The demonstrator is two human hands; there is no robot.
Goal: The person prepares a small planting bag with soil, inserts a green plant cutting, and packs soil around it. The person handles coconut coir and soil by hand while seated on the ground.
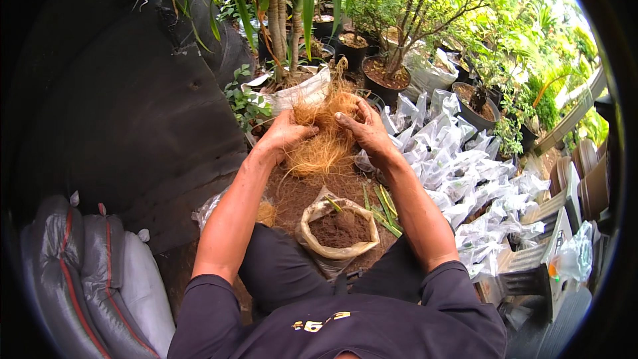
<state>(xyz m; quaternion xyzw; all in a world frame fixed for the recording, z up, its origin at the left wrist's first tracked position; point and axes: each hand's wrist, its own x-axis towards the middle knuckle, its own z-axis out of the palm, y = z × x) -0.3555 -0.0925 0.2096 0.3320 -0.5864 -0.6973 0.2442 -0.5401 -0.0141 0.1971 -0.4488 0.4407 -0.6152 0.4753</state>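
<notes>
Over a patch of loose brown soil [286,196], between the two hands and just in front of a crumpled white woven sack [292,98], hangs a tangled bundle of golden-brown, hair-thin fibre [322,154]. The left hand [287,134] is curled against its left side, thumb lying across the strands, its fingertips hidden; the right hand [367,130] grips the upper right side, fingers bent and thumb set apart from them, with strands pinched between. Nearer the body, a cloudy, yellowish plastic bag [311,242] stands with its mouth rolled back, dark brown soil [342,229] inside, and long green leaf strips [387,214] lie just to its right. The fibre looks very light, dry and springy, not slippery but apt to snag and shed; single strands would probably slip away or snap, so a broad, soft hold around the thick middle, with several fingers sunk into it, should serve better than a fingertip pinch at the frayed edges
</notes>
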